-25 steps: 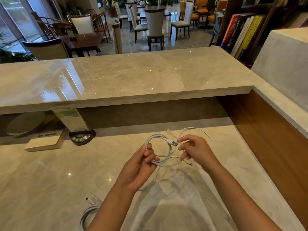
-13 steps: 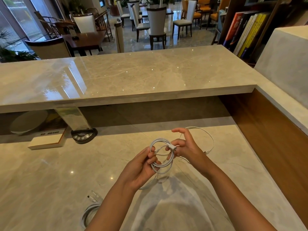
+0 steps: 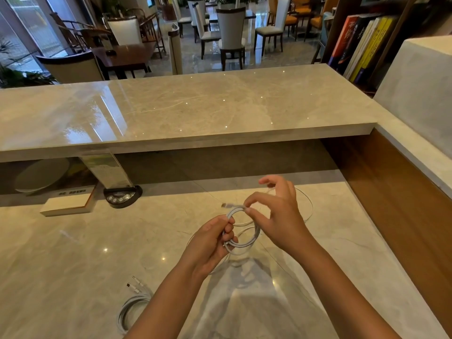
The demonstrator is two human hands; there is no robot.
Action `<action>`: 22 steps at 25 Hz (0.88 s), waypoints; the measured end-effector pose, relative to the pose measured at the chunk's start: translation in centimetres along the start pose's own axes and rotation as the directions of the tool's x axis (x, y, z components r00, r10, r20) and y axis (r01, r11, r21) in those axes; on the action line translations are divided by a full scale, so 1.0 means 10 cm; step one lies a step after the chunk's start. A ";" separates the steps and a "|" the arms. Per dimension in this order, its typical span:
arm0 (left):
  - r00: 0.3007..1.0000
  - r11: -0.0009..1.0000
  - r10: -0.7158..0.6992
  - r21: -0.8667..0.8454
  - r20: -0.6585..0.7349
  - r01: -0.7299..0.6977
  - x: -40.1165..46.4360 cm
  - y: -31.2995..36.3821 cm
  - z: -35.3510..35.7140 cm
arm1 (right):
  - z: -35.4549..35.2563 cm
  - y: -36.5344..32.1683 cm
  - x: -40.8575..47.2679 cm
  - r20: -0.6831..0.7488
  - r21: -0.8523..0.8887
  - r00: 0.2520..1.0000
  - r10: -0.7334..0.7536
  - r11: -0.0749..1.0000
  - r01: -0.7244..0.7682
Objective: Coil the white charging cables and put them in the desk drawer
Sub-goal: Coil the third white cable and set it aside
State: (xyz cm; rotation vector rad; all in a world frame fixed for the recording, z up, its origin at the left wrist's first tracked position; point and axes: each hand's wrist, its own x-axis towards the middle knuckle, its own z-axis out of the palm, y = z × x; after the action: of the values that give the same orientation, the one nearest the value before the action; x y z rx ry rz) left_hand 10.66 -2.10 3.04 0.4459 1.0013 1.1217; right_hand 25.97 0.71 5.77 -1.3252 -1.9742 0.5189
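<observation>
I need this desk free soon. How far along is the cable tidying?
Done: one coiled white cable lies on the marble desk by the left forearm. In hand: the left hand grips a second white cable coil while the right hand pinches its plug end at the top of the loop; a loose length trails behind. Left: finishing that coil and stowing both. No drawer is in view.

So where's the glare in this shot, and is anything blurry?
Head view: window glare streaks the raised counter; ceiling lights speckle the desk; the right hand looks slightly motion-blurred; counter edges bow from the wide-angle lens.
</observation>
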 end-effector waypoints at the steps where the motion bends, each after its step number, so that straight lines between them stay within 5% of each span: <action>1: 1.000 1.000 -0.008 0.006 0.001 0.008 -0.01 0.01 0.00 | -0.04 -0.03 0.02 -0.030 0.073 0.999 0.022 0.997 -0.020; 6: 0.996 0.998 -0.054 0.026 0.069 0.053 -0.07 0.08 0.06 | -0.17 -0.06 0.14 -0.030 0.550 0.902 0.432 0.760 -0.346; 9: 0.995 0.990 -0.064 0.127 0.074 0.055 -0.09 0.09 0.09 | -0.18 -0.03 0.12 0.284 0.346 0.883 0.375 0.818 -0.459; 11: 0.998 0.988 -0.042 0.150 0.039 0.036 -0.07 0.08 0.11 | -0.11 0.03 0.08 0.364 0.163 0.883 0.298 0.913 -0.375; 13: 1.000 0.990 -0.001 0.140 -0.001 0.001 -0.06 0.08 0.15 | -0.04 0.10 0.03 0.117 0.096 0.968 0.220 0.968 -0.232; 16: 0.995 0.996 0.060 0.068 -0.081 -0.055 -0.04 0.06 0.19 | 0.01 0.08 -0.09 -0.263 0.123 0.952 0.156 0.984 -0.127; 20: 0.983 0.993 0.077 -0.071 -0.168 -0.090 0.02 0.04 0.13 | 0.08 0.02 -0.38 -0.395 0.171 0.910 0.125 0.983 -0.061; 22: 0.992 0.994 0.038 -0.095 -0.118 -0.050 0.00 0.03 0.10 | 0.04 0.06 -0.36 -0.325 0.352 0.884 0.337 0.910 -0.218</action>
State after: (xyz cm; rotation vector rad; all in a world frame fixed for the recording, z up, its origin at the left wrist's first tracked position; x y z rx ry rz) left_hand 11.33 -1.82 3.76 0.3282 1.0363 1.2423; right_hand 26.94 -2.33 3.88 -1.3965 -1.3315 0.6230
